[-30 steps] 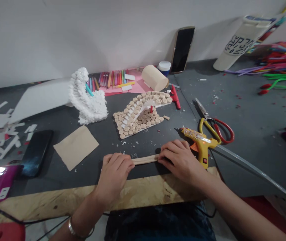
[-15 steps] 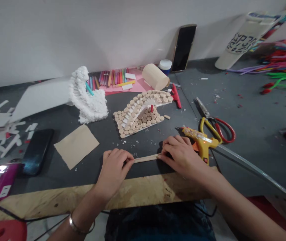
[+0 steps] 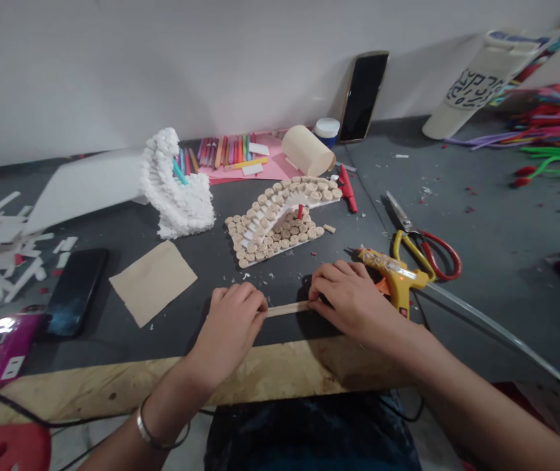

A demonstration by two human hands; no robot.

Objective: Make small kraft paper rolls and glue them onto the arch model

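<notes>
A thin beige rolled paper strip [image 3: 288, 309] lies between my hands, low over the dark table near its front edge. My left hand [image 3: 235, 322] pinches its left end, and my right hand [image 3: 343, 296] pinches the right one; the fingertips partly hide both ends. Behind them sits a small model [image 3: 280, 226] covered in beige paper coils, with an arched strip over its base. A yellow glue gun [image 3: 395, 278] lies beside my right hand. To the left of my left hand is a flat beige paper piece [image 3: 153, 282].
Scissors [image 3: 422, 242] lie behind the glue gun. A white textured model [image 3: 176, 190], a beige paper roll [image 3: 308, 150] and a propped phone [image 3: 364, 97] stand at the back. Another phone [image 3: 76, 294] and white scraps [image 3: 2, 271] lie left. A glue stick [image 3: 506, 337] extends right.
My hands have drawn slightly closer together along the strip, so a shorter length shows between them. The whole view has shifted a little; the other objects stay in place.
</notes>
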